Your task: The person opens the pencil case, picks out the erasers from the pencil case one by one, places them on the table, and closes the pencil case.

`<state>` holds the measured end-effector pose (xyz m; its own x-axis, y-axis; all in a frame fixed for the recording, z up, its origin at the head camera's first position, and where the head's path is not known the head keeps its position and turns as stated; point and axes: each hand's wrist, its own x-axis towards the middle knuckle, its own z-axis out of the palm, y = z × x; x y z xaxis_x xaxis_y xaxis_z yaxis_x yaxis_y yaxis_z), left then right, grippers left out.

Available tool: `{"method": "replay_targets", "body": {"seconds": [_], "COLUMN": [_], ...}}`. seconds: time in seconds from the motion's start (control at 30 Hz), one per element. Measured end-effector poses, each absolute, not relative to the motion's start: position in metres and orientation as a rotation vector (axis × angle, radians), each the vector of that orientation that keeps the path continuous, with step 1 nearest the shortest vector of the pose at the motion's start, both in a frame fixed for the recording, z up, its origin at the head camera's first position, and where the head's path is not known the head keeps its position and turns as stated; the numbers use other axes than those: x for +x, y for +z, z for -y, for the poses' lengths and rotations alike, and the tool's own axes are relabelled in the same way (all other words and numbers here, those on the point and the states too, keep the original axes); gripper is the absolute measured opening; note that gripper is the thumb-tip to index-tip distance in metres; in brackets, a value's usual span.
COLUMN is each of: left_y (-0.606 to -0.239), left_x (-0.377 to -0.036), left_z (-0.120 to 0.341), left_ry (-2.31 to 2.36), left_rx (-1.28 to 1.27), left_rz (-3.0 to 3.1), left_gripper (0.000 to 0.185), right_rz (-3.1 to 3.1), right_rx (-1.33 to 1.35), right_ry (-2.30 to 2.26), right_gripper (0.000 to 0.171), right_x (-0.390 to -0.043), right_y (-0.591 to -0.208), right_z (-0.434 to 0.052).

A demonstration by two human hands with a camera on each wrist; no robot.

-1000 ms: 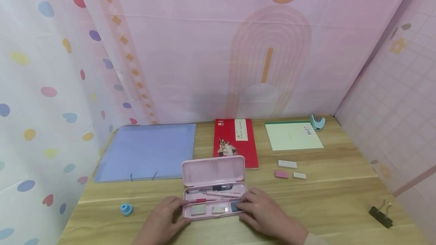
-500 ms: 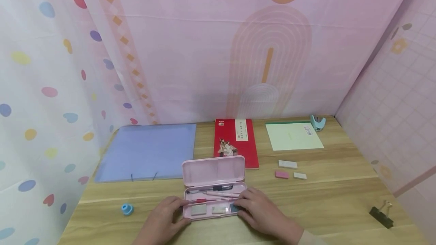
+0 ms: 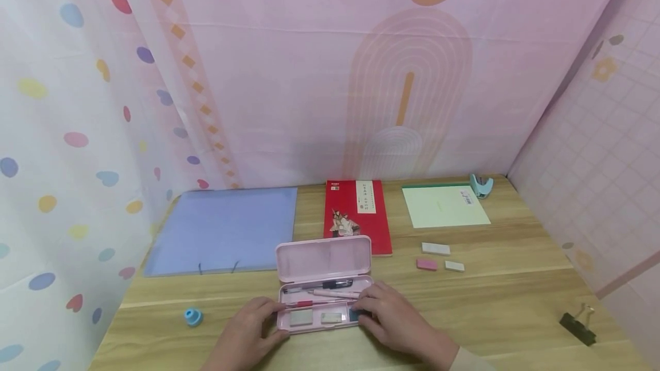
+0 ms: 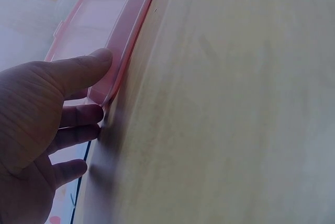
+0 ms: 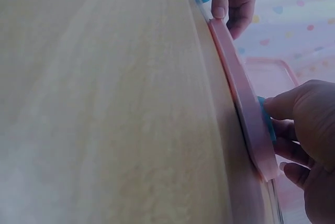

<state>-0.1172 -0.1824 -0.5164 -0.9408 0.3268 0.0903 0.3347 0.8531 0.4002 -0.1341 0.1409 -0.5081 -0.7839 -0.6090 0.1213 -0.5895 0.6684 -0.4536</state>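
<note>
A pink pencil case [image 3: 323,259] lies with its lid raised at the front middle of the table. Its left end is held by my left hand [image 3: 247,332], the thumb [image 4: 97,67] on the front wall and fingers at the end. With thumb and fingers, my right hand [image 3: 396,320] pinches a blue block like an eraser [image 3: 353,315] in the right front compartment, partly hidden in the head view. The block [image 5: 266,116] sticks up above the case wall. Two pale erasers [image 3: 301,318] lie in the other front compartments. Behind them lie a black pen [image 3: 336,284], a pink pen [image 3: 335,294] and a red pen [image 3: 304,304].
A blue folder [image 3: 227,228] lies at the left, a red book [image 3: 381,228] behind the case. A pale green notepad [image 3: 438,208], a teal hole punch [image 3: 482,186] and loose erasers [image 3: 435,248] are rightward. A blue sharpener [image 3: 193,317] and a black binder clip [image 3: 577,328] flank the front.
My right hand has shifted slightly left over the right compartment, and the blue block has moved a little left with it. My left hand stays at the case's left end.
</note>
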Motion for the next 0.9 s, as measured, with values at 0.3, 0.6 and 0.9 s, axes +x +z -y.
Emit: {"method": "replay_targets", "body": {"seconds": [0.3, 0.6, 0.9], "left_y": [-0.518, -0.518, -0.516], "left_x": [-0.117, -0.116, -0.117], "left_z": [0.182, 0.180, 0.181], "left_ry": [-0.650, -0.681, -0.675], "left_rx": [-0.529, -0.531, -0.500], "left_rz": [3.007, 3.003, 3.038], "left_gripper": [0.043, 0.042, 0.042], "right_rz": [-2.856, -3.112, -3.212], "right_rx": [-1.113, -1.155, -0.633], "right_ry": [-0.783, -1.005, -0.847], "right_gripper": [0.018, 0.021, 0.023], "right_x": [-0.135, -0.142, -0.149], "right_y": [-0.508, -0.495, -0.502], "right_z": [-0.138, -0.199, -0.270]}}
